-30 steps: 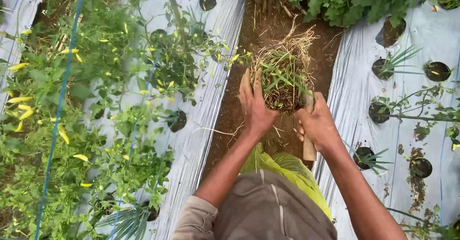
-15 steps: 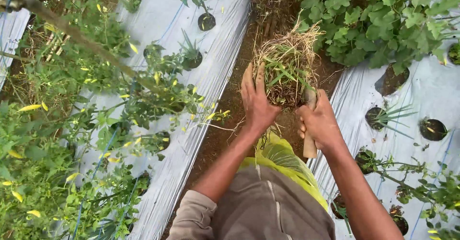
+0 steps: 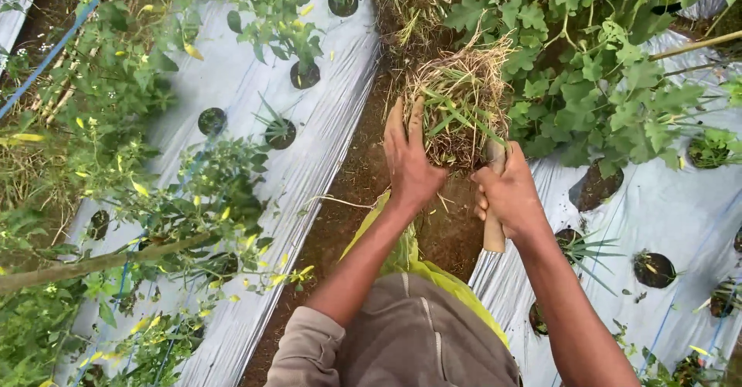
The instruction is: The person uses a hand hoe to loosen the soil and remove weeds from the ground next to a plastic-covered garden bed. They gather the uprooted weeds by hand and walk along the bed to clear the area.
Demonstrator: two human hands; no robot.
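Clump of pulled grass and weeds [image 3: 461,101], green blades mixed with dry straw and a dark rooty underside, held up at chest height over the bare soil furrow [image 3: 352,194] between two plastic-covered beds. Left hand [image 3: 410,163] lies flat against the clump's left flank, fingers extended upward and close together, palm pressing inward; reads as a brace that keeps the loose mass from falling apart rather than a closed grasp. Right hand [image 3: 510,198] is curled fully around a wooden tool handle [image 3: 494,236], whose lower end pokes out below the fist; upper end disappears into the clump's base, so the working end cannot be seen. Likely the bundle rests on that hidden end, which would explain the one-sided support from the left palm.

Outward: silver mulch sheeting [image 3: 309,155] on both sides, punched with round planting holes holding small spiky seedlings [image 3: 280,128]. Chilli plants [image 3: 224,201] with yellow fruit crowd the left bed, tied along a blue string [image 3: 54,51]. Broad-leaved vine [image 3: 595,70] sprawls over the right bed, just beyond the clump. Yellow-green garment [image 3: 421,267] and grey sleeve at bottom of view
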